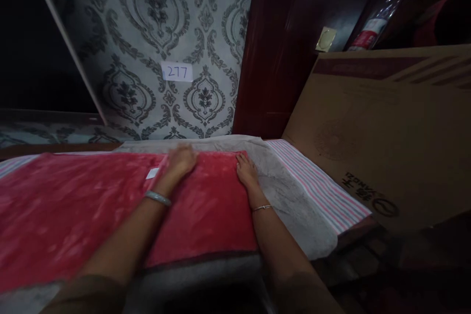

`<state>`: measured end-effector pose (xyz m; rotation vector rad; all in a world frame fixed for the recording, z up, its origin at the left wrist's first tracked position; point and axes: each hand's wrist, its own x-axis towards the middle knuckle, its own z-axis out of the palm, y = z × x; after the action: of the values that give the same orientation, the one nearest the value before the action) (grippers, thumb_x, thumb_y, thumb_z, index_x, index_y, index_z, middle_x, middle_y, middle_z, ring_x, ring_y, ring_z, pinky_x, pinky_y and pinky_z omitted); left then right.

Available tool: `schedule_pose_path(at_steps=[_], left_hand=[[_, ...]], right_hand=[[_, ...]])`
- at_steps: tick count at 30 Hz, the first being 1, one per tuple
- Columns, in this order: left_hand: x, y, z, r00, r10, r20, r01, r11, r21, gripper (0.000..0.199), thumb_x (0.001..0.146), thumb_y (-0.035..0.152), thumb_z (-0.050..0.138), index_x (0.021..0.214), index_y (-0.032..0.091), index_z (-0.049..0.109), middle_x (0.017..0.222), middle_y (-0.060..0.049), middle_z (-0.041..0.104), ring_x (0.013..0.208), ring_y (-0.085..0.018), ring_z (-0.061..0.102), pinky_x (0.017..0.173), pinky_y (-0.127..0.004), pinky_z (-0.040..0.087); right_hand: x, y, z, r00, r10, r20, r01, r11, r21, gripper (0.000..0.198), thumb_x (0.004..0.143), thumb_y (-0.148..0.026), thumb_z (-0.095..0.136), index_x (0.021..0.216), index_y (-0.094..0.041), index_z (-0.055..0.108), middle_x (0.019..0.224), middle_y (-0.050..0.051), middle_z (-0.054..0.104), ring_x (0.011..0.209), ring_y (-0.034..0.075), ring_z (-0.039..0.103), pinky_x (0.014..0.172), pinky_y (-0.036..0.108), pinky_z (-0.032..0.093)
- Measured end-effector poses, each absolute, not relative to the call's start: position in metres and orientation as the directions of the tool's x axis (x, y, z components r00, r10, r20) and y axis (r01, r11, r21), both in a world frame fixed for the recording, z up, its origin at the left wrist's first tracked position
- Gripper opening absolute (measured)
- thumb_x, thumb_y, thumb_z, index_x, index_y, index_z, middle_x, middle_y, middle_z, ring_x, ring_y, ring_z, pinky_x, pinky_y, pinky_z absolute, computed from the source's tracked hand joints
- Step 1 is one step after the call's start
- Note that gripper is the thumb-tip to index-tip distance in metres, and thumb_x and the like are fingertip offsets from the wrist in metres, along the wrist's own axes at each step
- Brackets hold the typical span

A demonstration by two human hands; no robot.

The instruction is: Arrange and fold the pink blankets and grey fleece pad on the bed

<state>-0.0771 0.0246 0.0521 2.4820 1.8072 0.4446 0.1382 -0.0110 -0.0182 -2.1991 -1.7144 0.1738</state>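
Observation:
A red plush blanket (206, 206) lies spread along the surface, its right part looking folded over with an edge near the middle. At that edge a small white tag (152, 173) shows. My left hand (183, 159), a bangle on its wrist, is over the blanket's back part beside the fold edge; motion smears its fingers. At the blanket's back right corner rests my right hand (246, 170), a thin bracelet on its wrist. Its fingers lie extended on the red cloth. Beneath is a grey plush cloth (294, 206).
A striped cloth (316, 181) covers the surface on the right. Next to it stands a large cardboard box (368, 117), with a plastic bottle (375, 24) behind its top. Patterned wallpaper with a "277" paper (177, 71) is behind; a dark screen (40, 49) hangs left.

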Motion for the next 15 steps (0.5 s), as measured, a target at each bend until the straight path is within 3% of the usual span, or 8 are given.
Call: schedule_pose_path(at_steps=[2,3,8,12,15], left_hand=[[-0.040,0.016,0.048,0.324,0.928,0.186,0.912,-0.359,0.198,0.058,0.098,0.049,0.049,0.147,0.017,0.047,0.156,-0.017,0.044,0.143,-0.032,0.042,0.119,-0.060,0.033],[-0.022,0.010,0.043,0.365,0.915,0.170,0.897,-0.395,0.198,0.060,0.101,0.049,0.041,0.151,0.016,0.043,0.160,-0.017,0.039,0.148,-0.030,0.036,0.122,-0.055,0.028],[0.017,-0.008,0.009,0.490,0.867,0.093,0.846,-0.499,0.187,0.062,0.101,0.051,0.030,0.154,0.022,0.041,0.163,-0.009,0.037,0.153,-0.028,0.029,0.126,-0.056,0.018],[-0.020,0.006,-0.002,0.448,0.889,0.096,0.877,-0.458,0.146,0.062,0.100,0.050,0.032,0.154,0.021,0.043,0.166,-0.010,0.030,0.156,-0.031,0.022,0.126,-0.061,0.007],[-0.064,0.023,0.001,0.338,0.937,0.089,0.930,-0.347,0.121,0.066,0.098,0.051,0.033,0.156,0.020,0.039,0.167,-0.013,0.028,0.155,-0.034,0.021,0.124,-0.066,0.008]], right_hand=[[0.139,-0.012,-0.019,0.257,0.960,0.113,0.916,-0.205,-0.345,0.056,0.103,-0.027,0.027,0.158,-0.027,0.039,0.167,-0.003,0.027,0.152,0.023,0.026,0.123,0.043,0.026],[0.139,-0.012,-0.019,0.250,0.962,0.113,0.917,-0.197,-0.345,0.056,0.103,-0.028,0.028,0.158,-0.028,0.038,0.168,-0.003,0.027,0.152,0.024,0.026,0.123,0.043,0.027],[0.139,-0.013,-0.024,0.238,0.962,0.136,0.930,-0.186,-0.318,0.055,0.103,-0.030,0.029,0.157,-0.029,0.039,0.168,-0.003,0.027,0.152,0.024,0.026,0.121,0.044,0.029],[0.138,-0.012,-0.025,0.233,0.962,0.145,0.937,-0.182,-0.299,0.056,0.103,-0.029,0.030,0.157,-0.027,0.039,0.167,-0.001,0.029,0.152,0.025,0.027,0.122,0.045,0.028],[0.137,-0.011,-0.025,0.241,0.961,0.137,0.934,-0.191,-0.302,0.056,0.102,-0.029,0.029,0.157,-0.027,0.040,0.167,-0.001,0.029,0.152,0.025,0.027,0.121,0.044,0.029]])
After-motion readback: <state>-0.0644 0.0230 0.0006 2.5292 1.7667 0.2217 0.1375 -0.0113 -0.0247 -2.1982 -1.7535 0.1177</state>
